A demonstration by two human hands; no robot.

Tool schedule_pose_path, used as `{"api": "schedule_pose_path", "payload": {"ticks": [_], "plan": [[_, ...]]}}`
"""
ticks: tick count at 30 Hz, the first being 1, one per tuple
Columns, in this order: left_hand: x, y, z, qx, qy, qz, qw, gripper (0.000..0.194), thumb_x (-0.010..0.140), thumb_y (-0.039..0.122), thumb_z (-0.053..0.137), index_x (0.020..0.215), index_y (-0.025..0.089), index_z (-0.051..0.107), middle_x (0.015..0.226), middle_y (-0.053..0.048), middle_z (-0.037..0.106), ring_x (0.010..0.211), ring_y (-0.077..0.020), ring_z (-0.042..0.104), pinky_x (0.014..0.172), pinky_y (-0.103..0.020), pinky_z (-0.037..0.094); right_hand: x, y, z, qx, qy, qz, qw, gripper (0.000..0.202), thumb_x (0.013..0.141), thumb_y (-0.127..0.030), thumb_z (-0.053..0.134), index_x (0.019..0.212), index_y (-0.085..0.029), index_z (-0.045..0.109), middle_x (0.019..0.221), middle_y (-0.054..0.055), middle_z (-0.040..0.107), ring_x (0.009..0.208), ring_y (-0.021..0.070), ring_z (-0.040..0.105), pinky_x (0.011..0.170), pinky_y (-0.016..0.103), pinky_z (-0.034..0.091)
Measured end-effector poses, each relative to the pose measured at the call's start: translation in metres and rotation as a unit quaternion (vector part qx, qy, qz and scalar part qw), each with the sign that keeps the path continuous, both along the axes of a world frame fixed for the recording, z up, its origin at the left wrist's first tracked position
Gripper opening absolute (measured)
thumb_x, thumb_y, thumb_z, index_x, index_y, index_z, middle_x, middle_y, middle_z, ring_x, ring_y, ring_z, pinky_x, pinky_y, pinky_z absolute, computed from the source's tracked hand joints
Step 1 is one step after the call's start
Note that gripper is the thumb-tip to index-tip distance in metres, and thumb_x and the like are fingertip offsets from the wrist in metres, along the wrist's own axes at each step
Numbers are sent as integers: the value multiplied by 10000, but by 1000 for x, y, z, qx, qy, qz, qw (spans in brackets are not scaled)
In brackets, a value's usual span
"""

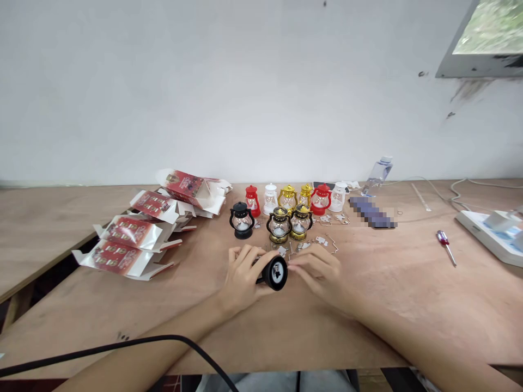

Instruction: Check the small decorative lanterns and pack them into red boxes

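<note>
My left hand (244, 275) is wrapped round a small black lantern (274, 273), tipped on its side. Its round base faces me and shows a pale recess with dark parts inside. Close to the right rim of that base, my right hand (321, 272) has its thumb and fingertips pressed together. Anything between those fingertips is too small to make out. Just beyond my hands stand another black lantern (242, 220) and two bronze-coloured lanterns (279, 225). Thin bent wire pieces with white tags (321, 240) lie around them.
Red, white and gold lanterns (287, 198) stand in a row behind. Red-and-white cardboard boxes (131, 234) pile up at left. At right are a clear bottle (378, 175), a blurred dark object (371, 212), a screwdriver (446, 247) and a power strip (486, 234). A black cable (155, 338) crosses in front.
</note>
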State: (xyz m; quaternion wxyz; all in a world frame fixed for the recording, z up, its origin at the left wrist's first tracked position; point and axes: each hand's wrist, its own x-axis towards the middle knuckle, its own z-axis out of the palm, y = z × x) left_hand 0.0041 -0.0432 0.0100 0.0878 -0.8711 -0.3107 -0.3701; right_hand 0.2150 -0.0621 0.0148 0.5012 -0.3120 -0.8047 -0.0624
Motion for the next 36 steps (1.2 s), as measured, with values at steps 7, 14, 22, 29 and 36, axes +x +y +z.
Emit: {"api": "schedule_pose_path", "payload": {"ticks": [7,14,22,29,36], "plan": [[4,-3,2,22,1,-15,1000,346,865,416,573,1120,183,594,899,-49,650,826,-184,542,722,-327,253,-15,-3,-8,20,-2,20,1000,38,863,-168,603,850,-190,631,728,22,661,666,133,571,628,270,460],[4,-2,-1,40,17,-19,999,357,862,417,571,1127,179,599,895,-53,654,821,-185,543,718,-332,263,-15,-3,-10,-6,-2,23,1000,55,879,-208,590,830,-193,610,733,19,655,679,130,571,628,259,456],[3,0,-2,43,40,-41,997,347,869,398,559,1132,174,593,897,-56,653,826,-189,532,727,-334,270,-12,1,-9,-1,-70,41,997,143,935,-218,485,812,-175,542,733,29,633,677,133,540,642,265,434],[3,-2,-1,34,25,-34,999,388,851,397,589,1161,164,576,911,-56,649,833,-185,533,716,-330,274,-12,-2,-10,31,-60,34,997,64,905,-168,538,843,-163,554,743,28,640,698,134,533,677,271,430],[5,-2,-1,62,22,-18,998,402,851,432,575,1143,156,601,864,-59,640,801,-192,507,674,-323,263,-13,-4,-10,59,-73,13,995,40,885,-127,557,868,-157,577,752,39,653,674,139,512,648,275,418]]}}
